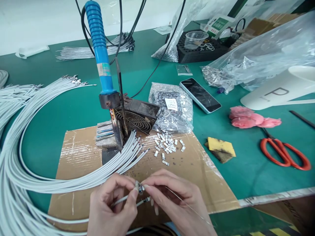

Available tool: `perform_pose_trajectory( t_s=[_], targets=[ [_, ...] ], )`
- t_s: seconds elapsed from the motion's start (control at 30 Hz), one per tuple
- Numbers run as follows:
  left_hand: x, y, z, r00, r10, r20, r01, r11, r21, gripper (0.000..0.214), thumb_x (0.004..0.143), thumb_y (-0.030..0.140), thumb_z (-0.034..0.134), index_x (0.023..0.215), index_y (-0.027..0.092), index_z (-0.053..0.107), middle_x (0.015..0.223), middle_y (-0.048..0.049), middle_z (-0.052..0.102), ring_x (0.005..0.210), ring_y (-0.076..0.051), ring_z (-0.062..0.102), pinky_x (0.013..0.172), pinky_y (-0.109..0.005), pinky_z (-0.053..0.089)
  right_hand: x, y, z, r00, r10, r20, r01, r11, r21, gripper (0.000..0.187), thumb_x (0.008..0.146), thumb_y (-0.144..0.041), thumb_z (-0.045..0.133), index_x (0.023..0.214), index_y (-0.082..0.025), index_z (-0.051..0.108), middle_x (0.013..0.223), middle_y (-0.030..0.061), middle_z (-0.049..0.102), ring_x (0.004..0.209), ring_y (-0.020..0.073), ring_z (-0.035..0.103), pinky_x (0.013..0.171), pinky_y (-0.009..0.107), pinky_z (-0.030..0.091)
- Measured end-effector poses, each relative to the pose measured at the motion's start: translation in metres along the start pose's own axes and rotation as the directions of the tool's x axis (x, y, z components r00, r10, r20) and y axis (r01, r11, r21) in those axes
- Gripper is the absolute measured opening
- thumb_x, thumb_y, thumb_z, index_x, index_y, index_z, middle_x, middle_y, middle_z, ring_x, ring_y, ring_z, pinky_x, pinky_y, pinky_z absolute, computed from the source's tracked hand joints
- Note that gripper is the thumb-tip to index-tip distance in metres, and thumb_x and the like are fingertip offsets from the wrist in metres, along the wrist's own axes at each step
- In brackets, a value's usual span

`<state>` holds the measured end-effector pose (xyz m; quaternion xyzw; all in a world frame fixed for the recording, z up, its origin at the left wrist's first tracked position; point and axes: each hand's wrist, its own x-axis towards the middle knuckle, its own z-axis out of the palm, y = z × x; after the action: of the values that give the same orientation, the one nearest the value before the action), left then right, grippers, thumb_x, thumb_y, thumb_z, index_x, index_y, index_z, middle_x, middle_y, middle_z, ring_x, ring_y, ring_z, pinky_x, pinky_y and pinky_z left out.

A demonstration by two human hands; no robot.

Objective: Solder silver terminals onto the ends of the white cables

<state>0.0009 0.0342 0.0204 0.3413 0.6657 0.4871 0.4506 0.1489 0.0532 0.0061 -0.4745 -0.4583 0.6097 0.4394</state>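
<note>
Over a brown cardboard sheet (81,144), both hands met at a small metal connector (140,188). The left hand (114,200) had its thumb and forefinger clamped on the connector, with a white cable (120,200) running below those fingers. The right hand (177,198) brought its thumb and forefinger together on the connector's other side, and a thin wire (183,200) stretched back across that hand. Just beyond the hands, a bundle of white cables (81,184) curved in from the left, its tips lying beneath a blue-handled soldering iron (99,59) that stood tip down. A dark fan (137,119) sat behind the iron's tip. To the right of the cable tips, loose metal pieces (166,144) lay scattered on the cardboard, in front of a clear bag of parts (172,113). Farther right on the green tabletop (236,182) were a smartphone (200,95), a stained yellow sponge (221,147) and red-handled scissors (283,152).
</note>
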Motion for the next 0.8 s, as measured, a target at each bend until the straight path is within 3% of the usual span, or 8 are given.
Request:
perform_pose_trajectory(
  t_s=[0.27, 0.4, 0.57, 0.7, 0.8],
  targets=[
    [0.001, 0.001, 0.001, 1.000, -0.003, 0.017, 0.004, 1.000, -0.023, 0.012, 0.063, 0.014, 0.076, 0.057, 0.021, 0.069, 0.063, 0.0000, 0.071, 0.050, -0.009, 0.054, 0.042, -0.015, 0.035, 0.003, -0.007, -0.006, 0.996, 0.046, 0.078, -0.041, 0.997, -0.059, 0.012, 0.088, -0.023, 0.076, 0.087, -0.027, 0.087, 0.072, 0.0007, 0.067, 0.057, 0.0095, 0.057, 0.052, 0.017, 0.048],
    [0.001, 0.003, 0.000, 0.999, -0.023, 0.027, 0.023, 1.000, -0.018, 0.012, 0.062, 0.013, 0.076, 0.056, 0.020, 0.068, 0.063, 0.0000, 0.071, 0.054, -0.010, 0.057, 0.047, -0.015, 0.041, 0.003, -0.007, -0.004, 0.996, 0.061, 0.072, -0.058, 0.998, -0.040, 0.012, 0.087, -0.023, 0.077, 0.084, -0.028, 0.087, 0.072, 0.0009, 0.067, 0.055, 0.0094, 0.055, 0.049, 0.018, 0.045],
    [0.001, 0.003, -0.001, 0.996, -0.058, 0.063, 0.060, 0.998, -0.033, 0.012, 0.062, 0.011, 0.077, 0.058, 0.019, 0.068, 0.066, 0.0010, 0.072, 0.046, -0.005, 0.046, 0.043, -0.013, 0.035, 0.002, -0.008, -0.004, 0.998, 0.029, 0.062, -0.023, 0.996, -0.092, 0.011, 0.088, -0.026, 0.076, 0.084, -0.029, 0.086, 0.073, 0.0009, 0.067, 0.058, 0.0113, 0.056, 0.051, 0.020, 0.046],
    [0.004, 0.001, 0.001, 0.998, -0.051, 0.038, 0.053, 0.997, -0.062, 0.012, 0.063, 0.011, 0.076, 0.058, 0.020, 0.071, 0.066, 0.0006, 0.073, 0.056, -0.009, 0.058, 0.047, -0.012, 0.039, -0.003, 0.002, -0.007, 0.992, -0.125, -0.017, 0.117, 0.962, -0.247, 0.027, 0.103, -0.035, 0.055, 0.106, -0.029, 0.081, 0.076, 0.0014, 0.064, 0.060, 0.0142, 0.059, 0.055, 0.023, 0.049],
    [0.009, 0.000, 0.001, 0.999, -0.054, 0.010, 0.054, 0.996, -0.067, 0.011, 0.064, 0.011, 0.077, 0.059, 0.020, 0.072, 0.069, 0.0008, 0.074, 0.054, -0.008, 0.057, 0.047, -0.012, 0.039, -0.007, 0.010, -0.003, 0.984, -0.156, -0.082, 0.123, 0.942, -0.314, 0.036, 0.108, -0.041, 0.039, 0.123, -0.029, 0.069, 0.077, 0.0004, 0.061, 0.057, 0.0154, 0.057, 0.054, 0.025, 0.049]
  ],
)
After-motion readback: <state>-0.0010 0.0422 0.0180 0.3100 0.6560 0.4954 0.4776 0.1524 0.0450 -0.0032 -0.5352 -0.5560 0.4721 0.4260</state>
